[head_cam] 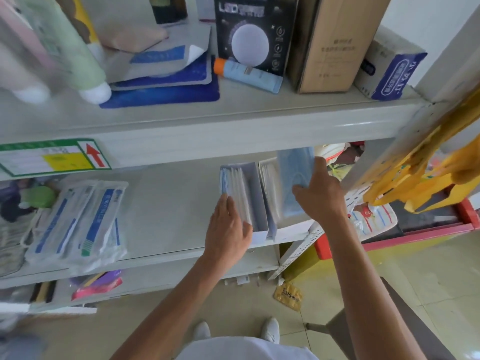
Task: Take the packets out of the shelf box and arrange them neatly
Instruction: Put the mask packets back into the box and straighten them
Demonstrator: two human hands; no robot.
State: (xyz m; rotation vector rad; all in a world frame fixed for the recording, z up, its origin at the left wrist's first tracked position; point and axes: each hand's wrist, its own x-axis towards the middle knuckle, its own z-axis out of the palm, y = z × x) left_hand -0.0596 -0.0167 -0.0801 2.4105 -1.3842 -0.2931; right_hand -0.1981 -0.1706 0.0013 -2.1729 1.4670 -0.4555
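1. White clothing (246, 349) and pale shoes (270, 329) are seen lowest in view, on the tiled floor below the shelf box (256, 196).
2. Well to the left of the shelf box, on the same shelf (168, 203), flat sealed packs (78, 216) with blue print are laid overlapping one another.
3. At the left side of the shelf box, the left hand (228, 227) is laid against the packets (233, 183). Its fingers are kept nearly straight along the outer packet and its thumb is set at the box's front end. Nothing is lifted by it.
4. The packets are stood on edge in a tight row inside the left part of the shelf box.
5. A second white box (293, 228) is set against the right side of the shelf box.
6. Just right of the shelf box, above the second box, the right hand (320, 196) is raised. Its fingers and thumb are curled around a blue packet (294, 167), which is held upright and appears blurred.
7. Well to the right of the shelf box, yellow bags (428, 172) are hung from the shelf frame.
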